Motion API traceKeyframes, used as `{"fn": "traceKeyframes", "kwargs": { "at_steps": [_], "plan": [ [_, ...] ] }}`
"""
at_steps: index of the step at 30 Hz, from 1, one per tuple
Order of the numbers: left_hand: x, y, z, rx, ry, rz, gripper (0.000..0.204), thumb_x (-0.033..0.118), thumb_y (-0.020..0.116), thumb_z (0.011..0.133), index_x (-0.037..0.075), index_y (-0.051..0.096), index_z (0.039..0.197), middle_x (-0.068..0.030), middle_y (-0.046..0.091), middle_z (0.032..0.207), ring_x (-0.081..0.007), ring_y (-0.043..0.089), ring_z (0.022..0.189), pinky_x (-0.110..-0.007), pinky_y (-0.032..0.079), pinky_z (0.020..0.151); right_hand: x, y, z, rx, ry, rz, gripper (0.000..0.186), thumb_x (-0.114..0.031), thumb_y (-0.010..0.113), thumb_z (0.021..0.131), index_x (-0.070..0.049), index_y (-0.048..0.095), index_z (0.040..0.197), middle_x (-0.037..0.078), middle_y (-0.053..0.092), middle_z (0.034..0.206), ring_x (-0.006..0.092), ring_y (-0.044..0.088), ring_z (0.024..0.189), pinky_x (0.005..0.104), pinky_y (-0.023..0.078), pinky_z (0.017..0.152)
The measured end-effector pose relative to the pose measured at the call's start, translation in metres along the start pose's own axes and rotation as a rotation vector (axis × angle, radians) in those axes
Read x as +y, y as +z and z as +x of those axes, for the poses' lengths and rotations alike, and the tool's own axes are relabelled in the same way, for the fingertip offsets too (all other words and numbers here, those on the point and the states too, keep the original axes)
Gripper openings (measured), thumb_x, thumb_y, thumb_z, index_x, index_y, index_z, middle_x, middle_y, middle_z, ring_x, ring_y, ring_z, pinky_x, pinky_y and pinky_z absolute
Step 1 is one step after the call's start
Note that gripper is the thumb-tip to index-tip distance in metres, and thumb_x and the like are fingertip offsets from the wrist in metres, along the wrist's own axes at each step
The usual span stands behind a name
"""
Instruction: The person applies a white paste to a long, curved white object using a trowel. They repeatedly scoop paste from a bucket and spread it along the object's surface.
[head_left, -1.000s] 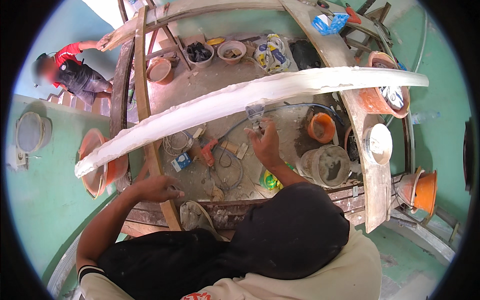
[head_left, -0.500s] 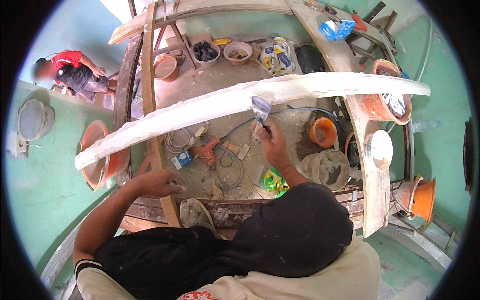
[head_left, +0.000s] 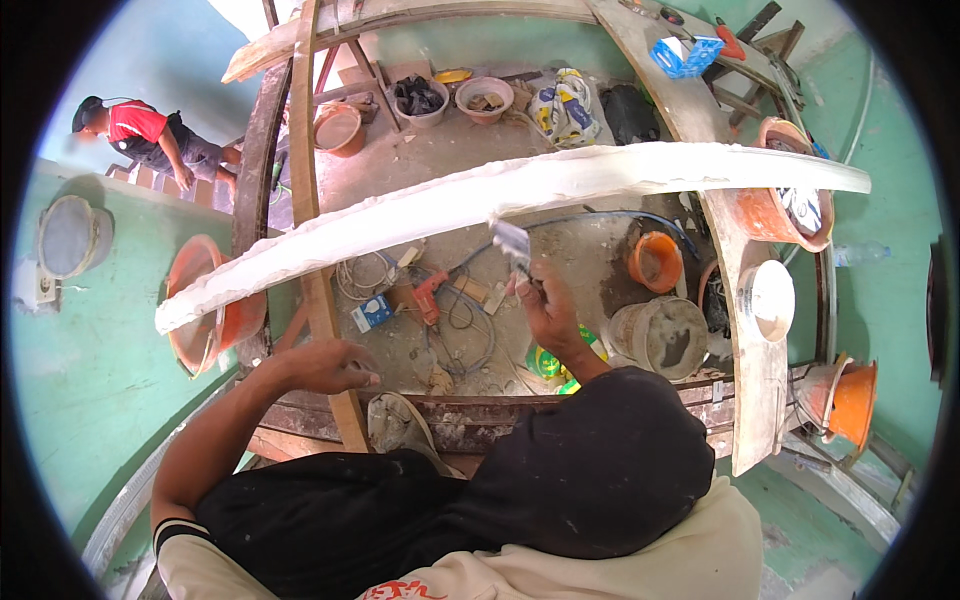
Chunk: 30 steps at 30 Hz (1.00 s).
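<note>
A long white plaster moulding [head_left: 480, 200] runs across the view from lower left to upper right, resting on wooden scaffold planks. My right hand [head_left: 545, 305] grips a small putty knife [head_left: 512, 243] whose blade points up, just below the moulding's underside. My left hand [head_left: 325, 365] rests on an upright wooden plank [head_left: 318, 290], fingers curled around its edge, holding nothing else. Dark and cream cloth at the bottom covers my knees and hides what lies beneath.
Far below lie a red power drill [head_left: 430, 295], coiled cables [head_left: 465, 335], an orange bucket [head_left: 655, 262] and a grey bucket [head_left: 665, 338]. Orange tubs [head_left: 785, 205] sit on the right plank [head_left: 745, 330]. Another person [head_left: 150, 140] in red crouches at upper left.
My right hand has drawn the putty knife down and slightly left, away from the moulding's lower edge. My left hand stays on the plank.
</note>
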<state>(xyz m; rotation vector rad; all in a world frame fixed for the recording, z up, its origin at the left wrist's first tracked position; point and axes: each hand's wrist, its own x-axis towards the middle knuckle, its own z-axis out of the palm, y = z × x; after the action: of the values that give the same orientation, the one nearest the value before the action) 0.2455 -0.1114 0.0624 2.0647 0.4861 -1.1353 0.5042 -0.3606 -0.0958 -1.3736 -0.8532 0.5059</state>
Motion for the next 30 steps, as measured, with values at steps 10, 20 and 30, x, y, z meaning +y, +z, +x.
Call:
{"fn": "traceKeyframes", "kwargs": {
  "at_steps": [10, 20, 30],
  "plan": [
    [-0.007, 0.011, -0.004, 0.004, 0.028, 0.012, 0.045, 0.04, 0.066, 0.1, 0.005, 0.071, 0.127, -0.0212, 0.073, 0.12, -0.0376, 0.068, 0.114, -0.045, 0.052, 0.1, 0.01, -0.008, 0.052, 0.452, -0.003, -0.186, 0.033, -0.014, 0.076, 0.097, -0.004, 0.049, 0.113, 0.005, 0.05, 0.105, 0.0128, 0.047, 0.087, 0.0314, 0.046, 0.075],
    [0.001, 0.009, 0.007, 0.011, 0.119, 0.035, 0.041, 0.043, 0.065, 0.1, 0.008, 0.074, 0.12, -0.0178, 0.076, 0.11, -0.0347, 0.072, 0.106, -0.044, 0.054, 0.093, 0.01, -0.016, 0.032, 0.131, -0.456, -0.604, 0.038, -0.011, 0.08, 0.091, 0.001, 0.049, 0.108, 0.021, 0.053, 0.107, 0.0387, 0.055, 0.094, 0.0464, 0.047, 0.083],
    [0.006, 0.002, 0.039, -0.115, 0.084, -0.001, 0.04, 0.038, 0.067, 0.1, 0.008, 0.073, 0.125, -0.0185, 0.074, 0.116, -0.032, 0.07, 0.111, -0.041, 0.052, 0.098, 0.021, -0.156, 0.042, 0.622, -0.245, -0.897, 0.031, -0.01, 0.078, 0.091, 0.004, 0.055, 0.108, 0.025, 0.056, 0.107, 0.0432, 0.056, 0.098, 0.0494, 0.048, 0.086]
  ]
}}
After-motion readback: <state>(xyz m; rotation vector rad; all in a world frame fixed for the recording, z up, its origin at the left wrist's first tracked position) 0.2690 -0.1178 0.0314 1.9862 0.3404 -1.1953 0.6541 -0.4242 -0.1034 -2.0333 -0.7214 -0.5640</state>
